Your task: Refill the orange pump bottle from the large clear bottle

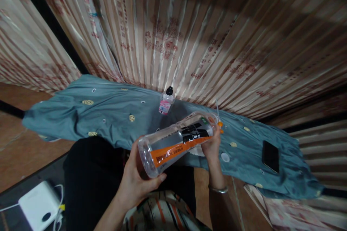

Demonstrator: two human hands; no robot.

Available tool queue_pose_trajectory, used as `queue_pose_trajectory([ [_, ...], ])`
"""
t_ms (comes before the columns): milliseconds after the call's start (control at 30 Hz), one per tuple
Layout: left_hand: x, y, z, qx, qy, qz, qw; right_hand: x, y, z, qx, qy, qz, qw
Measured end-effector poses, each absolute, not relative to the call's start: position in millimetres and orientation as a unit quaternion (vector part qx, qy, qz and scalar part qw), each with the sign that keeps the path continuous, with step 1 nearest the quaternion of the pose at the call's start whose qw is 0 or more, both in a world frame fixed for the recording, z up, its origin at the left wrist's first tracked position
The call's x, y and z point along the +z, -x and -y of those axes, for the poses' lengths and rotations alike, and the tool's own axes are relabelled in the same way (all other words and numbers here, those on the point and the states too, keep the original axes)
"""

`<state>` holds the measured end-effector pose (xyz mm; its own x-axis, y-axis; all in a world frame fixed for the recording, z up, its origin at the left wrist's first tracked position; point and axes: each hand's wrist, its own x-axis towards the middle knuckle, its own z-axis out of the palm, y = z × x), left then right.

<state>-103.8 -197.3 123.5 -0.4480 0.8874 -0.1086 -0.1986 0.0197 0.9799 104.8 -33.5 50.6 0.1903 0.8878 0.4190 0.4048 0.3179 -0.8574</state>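
Observation:
A large clear plastic bottle [176,140] with an orange, grey and black label is held at a slant above my lap. My left hand [137,173] grips its wide base, thumb below and fingers around the far side. At the narrower end, my right hand [213,144] wraps the bottle, with the fingers partly hidden behind it. A small orange piece [221,126] shows beside the right fingers; I cannot make out what it is. Close by, a thin pale stick [217,109] points upward. Beyond the large bottle stands a small clear bottle [166,101] with a black cap and pink label.
A teal patterned cloth [114,112] covers the narrow surface ahead. On its right lie a black phone [270,156] and a small white disc [225,157]. Pleated curtains [168,36] hang behind it. A white box with cables [39,205] sits at lower left.

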Motion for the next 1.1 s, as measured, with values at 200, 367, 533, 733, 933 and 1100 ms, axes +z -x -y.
queue_pose_trajectory([
  [200, 126, 105, 198, 0.62, -0.329, -0.577, 0.418, 48, -109, 33, 0.223, 0.539, 0.613, 0.533],
  [367, 114, 110, 197, 0.616, -0.358, -0.579, 0.396, 44, -111, 32, 0.211, 0.546, 0.611, 0.534],
  [533, 110, 112, 196, 0.614, -0.378, -0.576, 0.385, 45, -109, 32, 0.203, 0.54, 0.615, 0.537],
  [733, 114, 117, 196, 0.596, -0.41, -0.576, 0.382, 46, -108, 33, 0.206, 0.527, 0.616, 0.547],
  [933, 104, 126, 196, 0.567, -0.448, -0.57, 0.39, 45, -109, 33, 0.202, 0.536, 0.614, 0.544],
  [1100, 110, 120, 196, 0.587, -0.415, -0.57, 0.398, 47, -108, 33, 0.199, 0.532, 0.619, 0.543],
])
